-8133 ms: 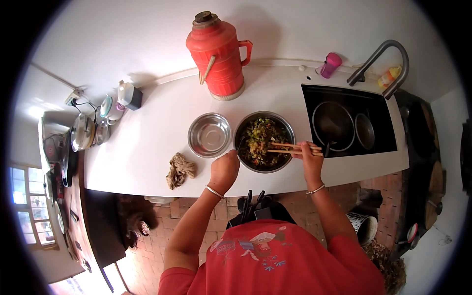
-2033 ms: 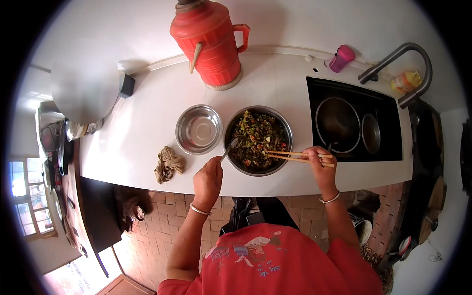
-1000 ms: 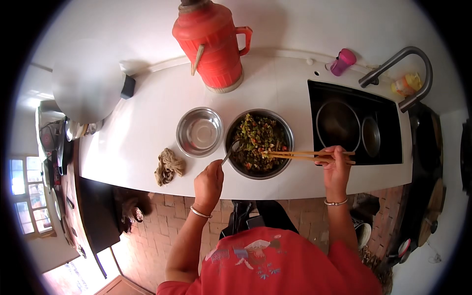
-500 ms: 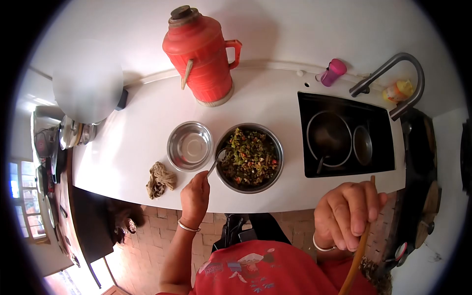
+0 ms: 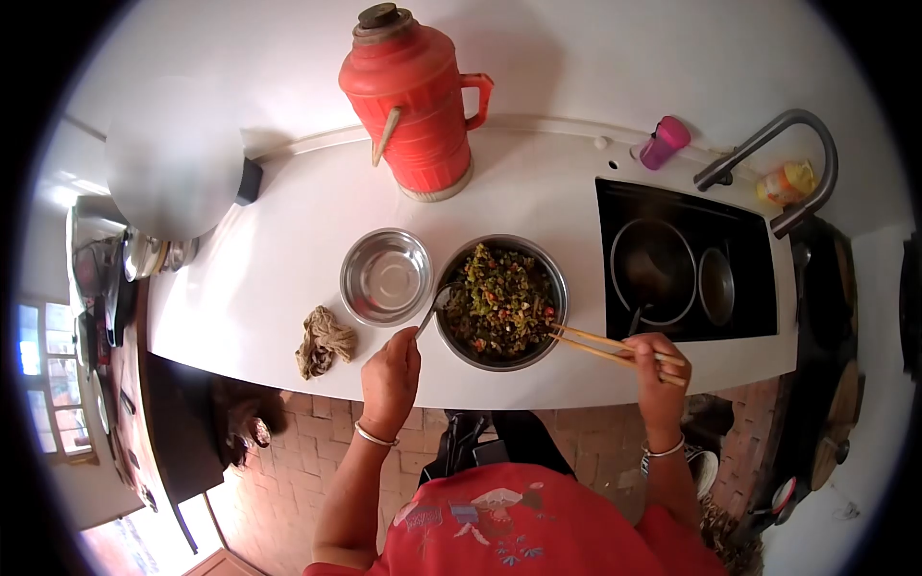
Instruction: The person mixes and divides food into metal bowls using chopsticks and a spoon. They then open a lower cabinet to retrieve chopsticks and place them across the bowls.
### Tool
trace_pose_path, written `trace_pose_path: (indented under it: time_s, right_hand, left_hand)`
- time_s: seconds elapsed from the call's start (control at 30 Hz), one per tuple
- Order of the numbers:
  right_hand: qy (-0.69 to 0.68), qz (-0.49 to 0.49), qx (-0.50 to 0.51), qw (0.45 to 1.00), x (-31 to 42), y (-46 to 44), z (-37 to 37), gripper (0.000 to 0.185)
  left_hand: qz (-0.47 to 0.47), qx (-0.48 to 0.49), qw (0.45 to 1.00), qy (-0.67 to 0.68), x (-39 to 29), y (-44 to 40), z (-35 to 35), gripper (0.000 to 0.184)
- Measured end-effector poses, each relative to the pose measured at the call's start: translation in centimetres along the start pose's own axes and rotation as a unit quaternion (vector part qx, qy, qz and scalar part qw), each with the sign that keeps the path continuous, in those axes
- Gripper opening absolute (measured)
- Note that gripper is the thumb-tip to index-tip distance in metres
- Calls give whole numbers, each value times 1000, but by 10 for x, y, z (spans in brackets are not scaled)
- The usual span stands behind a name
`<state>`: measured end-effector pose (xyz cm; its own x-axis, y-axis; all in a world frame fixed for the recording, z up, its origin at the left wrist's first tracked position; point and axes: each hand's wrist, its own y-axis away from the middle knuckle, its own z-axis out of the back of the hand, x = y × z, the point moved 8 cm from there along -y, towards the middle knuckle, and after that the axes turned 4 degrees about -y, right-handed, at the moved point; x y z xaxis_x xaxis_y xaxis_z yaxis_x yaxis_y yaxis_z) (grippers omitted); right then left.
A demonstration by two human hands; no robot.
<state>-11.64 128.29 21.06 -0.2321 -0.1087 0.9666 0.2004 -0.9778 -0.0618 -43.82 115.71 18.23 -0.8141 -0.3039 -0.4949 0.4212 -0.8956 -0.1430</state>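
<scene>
Gripping a spoon (image 5: 428, 313) by its handle, the fingers of the left hand (image 5: 391, 377) were closed; those of the right hand (image 5: 659, 369) were clasped around a pair of chopsticks (image 5: 600, 341). The spoon's head lay just inside the left rim of the large bowl (image 5: 499, 367), and the chopstick tips were at its right side; contact with the food (image 5: 501, 293) could not be confirmed. The large bowl stood towards the front edge of the counter (image 5: 250, 278), between the smaller bowl (image 5: 357, 283) and the sink (image 5: 754, 322). Progress was judged partial: the chopped food appeared well intermingled, but neither utensil had been laid down. The left forearm slanted up across the front edge, knuckles uppermost; the right wrist was raised at that edge, before the sink. A crumpled cloth (image 5: 325, 343) lay towards the front edge's left end; a red flask (image 5: 405, 110) stood near the back edge.
</scene>
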Motion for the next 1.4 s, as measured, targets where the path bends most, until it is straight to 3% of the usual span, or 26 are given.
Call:
trace_pose_path:
  time_s: [0.3, 0.37, 0.4, 0.47, 0.5, 0.57, 0.8, 0.9, 0.97, 1.0, 1.03, 1.07, 1.13, 1.17, 1.2, 1.23, 1.3, 1.4]
  right_hand:
    - [11, -1, -5, 1000, -65, 4, -38, 13]
    - [-128, -123, -55, 983, -107, 12, -38, 17]
    - [-128, -123, -54, 983, -106, 14, -37, 17]
    - [-292, -229, -68, 926, -122, 23, -47, 21]
    - [-292, -228, -65, 927, -123, 23, -48, 21]
    - [-287, -210, -31, 934, -123, 25, -52, 24]
    - [-317, -240, 3, 917, -127, 29, -57, 27]
    - [-301, -287, 58, 907, -141, 46, -63, 30]
    - [-245, -330, 207, 888, -147, 62, -83, 26]
    - [-245, -331, 208, 887, -141, 63, -85, 26]
    - [-219, -289, 248, 898, -124, 61, -93, 23]
    - [-192, -246, 288, 905, -104, 58, -102, 21]
    - [-166, -206, 300, 917, -77, 45, -118, 19]
    - [-120, -101, 310, 938, -56, 34, -127, 21]
    - [-73, 5, 317, 946, -35, 26, -136, 24]
    - [-75, 8, 318, 945, -29, 19, -147, 24]
    - [6, 164, 301, 939, 0, 12, -163, 31]
    - [12, 186, 318, 929, 1, 10, -185, 38]
  left_hand:
    - [-2, -8, 1000, 14, -5, -5, 0, 12]
    - [15, -2, 999, 42, -3, -5, -3, 13]
    - [42, 16, 996, 77, 2, -4, -7, 14]
    - [72, 31, 991, 108, 12, -1, -13, 16]
    - [101, 41, 982, 157, 19, -1, -20, 16]
    - [131, 52, 968, 207, 24, 3, -27, 17]
    - [88, 24, 987, 133, 8, -1, -11, 17]
    - [81, 29, 988, 130, 9, 1, -13, 18]
    - [89, 34, 986, 137, 11, -2, -13, 18]
    - [144, 72, 961, 225, 15, 0, -22, 20]
    - [196, 108, 924, 310, 16, 3, -33, 21]
    - [197, 105, 924, 310, 13, 2, -32, 21]
    - [289, 163, 803, 495, 4, 8, -48, 26]
    - [306, 176, 768, 535, 3, 8, -56, 25]
    - [304, 173, 770, 534, 3, 7, -59, 25]
    - [311, 177, 752, 553, 1, 7, -63, 22]
    - [316, 184, 730, 578, -6, 6, -66, 19]
    - [335, 177, 720, 581, -16, 6, -65, 20]
